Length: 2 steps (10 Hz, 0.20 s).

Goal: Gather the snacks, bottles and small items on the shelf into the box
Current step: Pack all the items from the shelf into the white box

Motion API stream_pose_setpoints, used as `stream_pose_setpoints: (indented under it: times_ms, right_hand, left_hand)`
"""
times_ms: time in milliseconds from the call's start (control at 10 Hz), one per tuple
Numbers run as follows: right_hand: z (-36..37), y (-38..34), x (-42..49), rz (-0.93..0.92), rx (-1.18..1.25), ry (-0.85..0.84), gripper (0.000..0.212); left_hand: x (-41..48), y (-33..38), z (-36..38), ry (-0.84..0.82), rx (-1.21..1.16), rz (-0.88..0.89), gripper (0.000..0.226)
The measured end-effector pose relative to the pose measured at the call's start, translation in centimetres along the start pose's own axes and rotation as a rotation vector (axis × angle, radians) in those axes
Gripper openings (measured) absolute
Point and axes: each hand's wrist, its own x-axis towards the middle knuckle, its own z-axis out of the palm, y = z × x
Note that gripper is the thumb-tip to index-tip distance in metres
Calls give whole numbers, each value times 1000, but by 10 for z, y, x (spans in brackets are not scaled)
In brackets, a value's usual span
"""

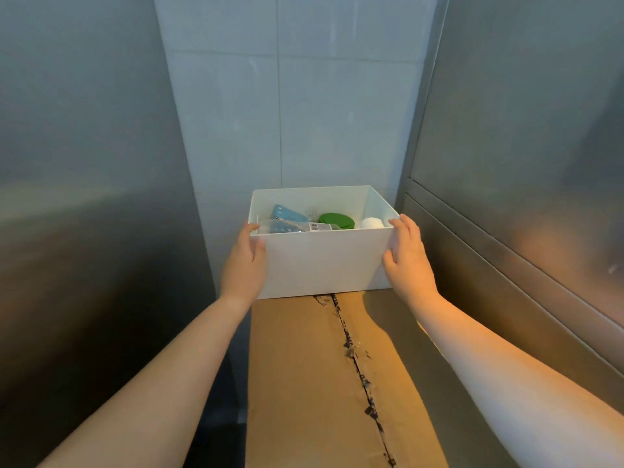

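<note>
A white open box (324, 261) stands on a brown cardboard sheet at the back of the shelf, close to the tiled wall. Inside it I see a blue snack packet (285, 213), a clear bottle with a barcode label (304, 227), a green lid (336, 220) and a white round item (371, 223). My left hand (244, 261) grips the box's near left corner, thumb over the rim. My right hand (407, 255) grips the near right corner the same way.
The cardboard sheet (304, 383), with a torn dark tape seam, covers the shelf from the box toward me. Metal panels (523, 146) close in on the right and another on the left (84, 163). White wall tiles (297, 113) rise behind the box.
</note>
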Motion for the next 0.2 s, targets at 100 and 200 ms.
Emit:
stream_pose_setpoints:
  times_ms: [100,200]
  right_hand:
    - [-15,-12,-21,1,-50,-73,53]
    - [-28,-17,-57,8,-91,-231,48]
  left_hand:
    - [-30,7,-7,-89,76,-12,59]
    - [-67,16,-11,-168,89,19,53]
